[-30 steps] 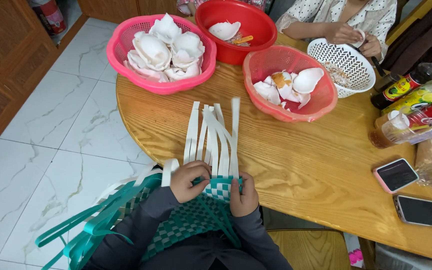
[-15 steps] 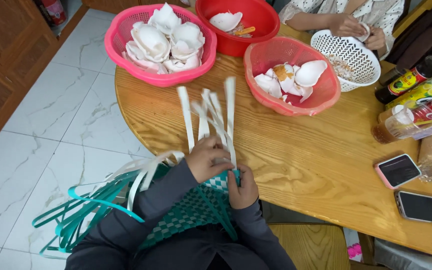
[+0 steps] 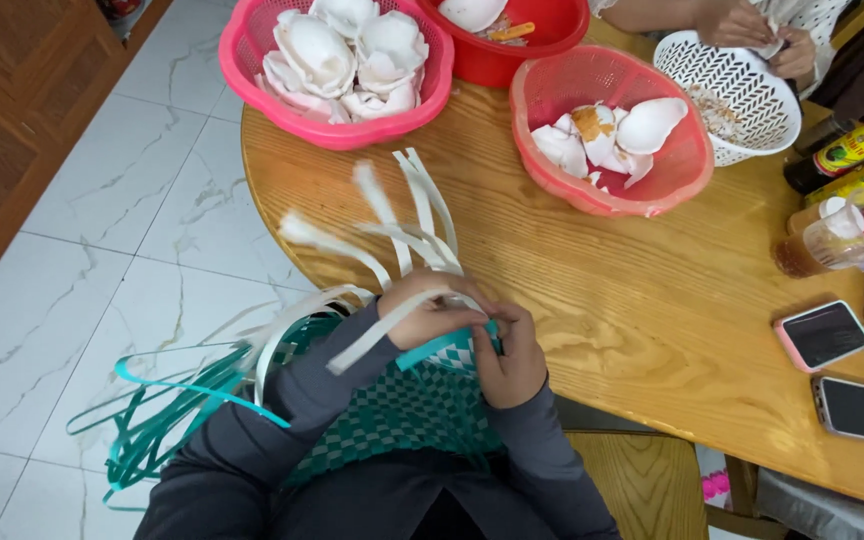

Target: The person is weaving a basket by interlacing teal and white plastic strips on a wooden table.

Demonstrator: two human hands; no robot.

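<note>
Gripping white strips at the woven edge: left hand fingers closed around one strip, right hand fingers pinching the teal-and-white woven mat, which lies on the lap at the desk edge. Loose teal strips hang left.

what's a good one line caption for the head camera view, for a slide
Left hand and right hand grip white strips over a green-and-white woven mat at a wooden table.
</note>
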